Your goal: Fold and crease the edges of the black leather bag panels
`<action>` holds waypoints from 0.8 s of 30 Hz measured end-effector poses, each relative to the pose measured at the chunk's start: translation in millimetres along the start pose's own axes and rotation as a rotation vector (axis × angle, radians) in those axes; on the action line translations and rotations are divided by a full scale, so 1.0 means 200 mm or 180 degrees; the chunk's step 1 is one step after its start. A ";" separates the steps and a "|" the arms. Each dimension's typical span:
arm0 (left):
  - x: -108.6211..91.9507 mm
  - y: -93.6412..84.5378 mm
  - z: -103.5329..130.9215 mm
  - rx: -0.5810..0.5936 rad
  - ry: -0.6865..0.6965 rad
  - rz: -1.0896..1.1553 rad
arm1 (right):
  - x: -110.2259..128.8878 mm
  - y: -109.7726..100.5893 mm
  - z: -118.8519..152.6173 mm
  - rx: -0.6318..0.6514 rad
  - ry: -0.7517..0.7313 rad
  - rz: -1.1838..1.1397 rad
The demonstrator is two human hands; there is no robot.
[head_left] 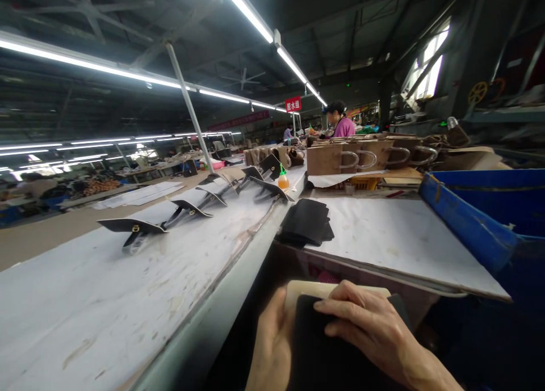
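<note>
Low in the head view, a cream-coloured board lies with a black sheet over it. My left hand grips the board's left edge, its fingertips hidden behind it. My right hand rests on the black sheet from the right, fingers bent and close together, fingertips on its upper part; whether they pinch anything is hard to see. Beyond them, a stack of black pieces lies at the left end of a white-covered side table.
A long white-covered table on the left carries several black flaps with buckles and an orange glue bottle. Brown bags with handles stand behind. A blue bin is at right. A person in pink is farther off.
</note>
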State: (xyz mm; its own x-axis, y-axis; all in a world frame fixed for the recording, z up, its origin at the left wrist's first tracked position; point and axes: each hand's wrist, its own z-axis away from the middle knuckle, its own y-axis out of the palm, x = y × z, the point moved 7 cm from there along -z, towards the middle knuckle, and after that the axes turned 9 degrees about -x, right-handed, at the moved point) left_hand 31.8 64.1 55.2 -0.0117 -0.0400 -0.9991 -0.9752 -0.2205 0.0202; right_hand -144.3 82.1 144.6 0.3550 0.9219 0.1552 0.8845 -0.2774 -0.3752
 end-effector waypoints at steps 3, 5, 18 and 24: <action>-0.11 0.05 0.06 0.0115 0.0196 0.0100 | 0.07 -0.01 -0.04 -0.0134 -0.0234 0.0340; -0.16 0.08 0.10 0.0159 0.0191 0.0219 | 0.10 -0.02 -0.06 -0.0184 -0.0358 0.0488; -0.15 0.05 0.14 0.0097 0.0466 0.0310 | 0.13 -0.02 -0.04 -0.0054 -0.0462 0.0469; -0.20 0.09 0.16 0.0331 0.0488 0.0518 | 0.13 -0.03 -0.04 -0.0198 -0.0507 0.0483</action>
State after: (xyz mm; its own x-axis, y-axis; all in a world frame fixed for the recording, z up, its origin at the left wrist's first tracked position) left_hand 6.9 93.1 93.3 -0.1444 -0.2161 -0.9656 -0.9808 -0.0979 0.1686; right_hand -136.6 105.9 158.8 0.4376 0.8980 -0.0469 0.8432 -0.4279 -0.3255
